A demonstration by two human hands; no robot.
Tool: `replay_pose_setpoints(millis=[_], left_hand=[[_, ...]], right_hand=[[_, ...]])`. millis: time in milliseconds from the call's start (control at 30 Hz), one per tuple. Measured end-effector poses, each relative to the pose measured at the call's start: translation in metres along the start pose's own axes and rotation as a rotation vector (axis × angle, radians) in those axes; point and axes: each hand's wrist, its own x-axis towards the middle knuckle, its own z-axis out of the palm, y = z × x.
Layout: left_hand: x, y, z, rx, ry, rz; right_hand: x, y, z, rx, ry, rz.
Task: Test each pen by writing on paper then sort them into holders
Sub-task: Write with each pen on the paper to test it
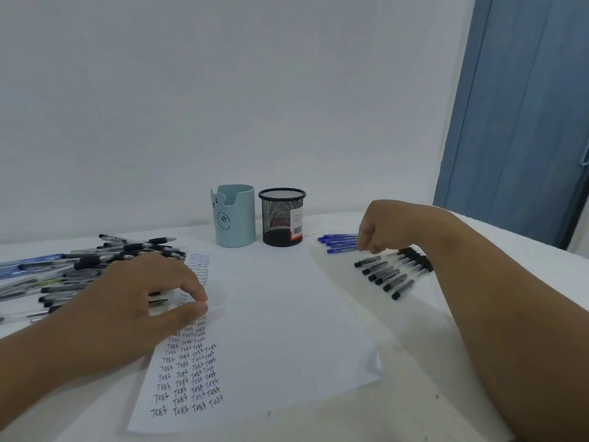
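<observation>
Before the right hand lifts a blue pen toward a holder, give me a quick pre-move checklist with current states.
1. Right hand at the blue pens: ok, fingers curled at their ends.
2. Pen actually gripped: cannot tell, fingertips hidden.
3. Teal holder upright: ok.
4. Mesh holder upright, opening clear: ok.
5. Left hand steadying the paper: ok, fingers resting on it.
6. Black pens kept in a separate row: ok.

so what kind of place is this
Probably a plain indoor desk or workroom: a white table against a bare wall, two pen holders, and a blue curtain or door at right.
</observation>
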Motion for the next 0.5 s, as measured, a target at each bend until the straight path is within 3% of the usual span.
replay_pose_setpoints(millis=[167, 267, 400, 500], left_hand=[[0.003, -0.001, -0.007, 0.013, -0.034, -0.027], [0.007, -0.011, -0.024, 0.047, 0.01, -0.073], [0.002, -0.041, -0.064, 0.04, 0.145, -0.261], [-0.007, -0.073, -0.093, 0.16, 0.135, -0.424]], right_hand=[[-0.004, -0.061, 0.02, 0.031, 0.146, -0.318], [-0.02, -0.109, 0.041, 0.162, 0.152, -0.522], [-0.04, -0.155, 0.063, 0.299, 0.103, -0.686], [-0.045, -0.179, 0.07, 0.273, 0.074, -0.769]])
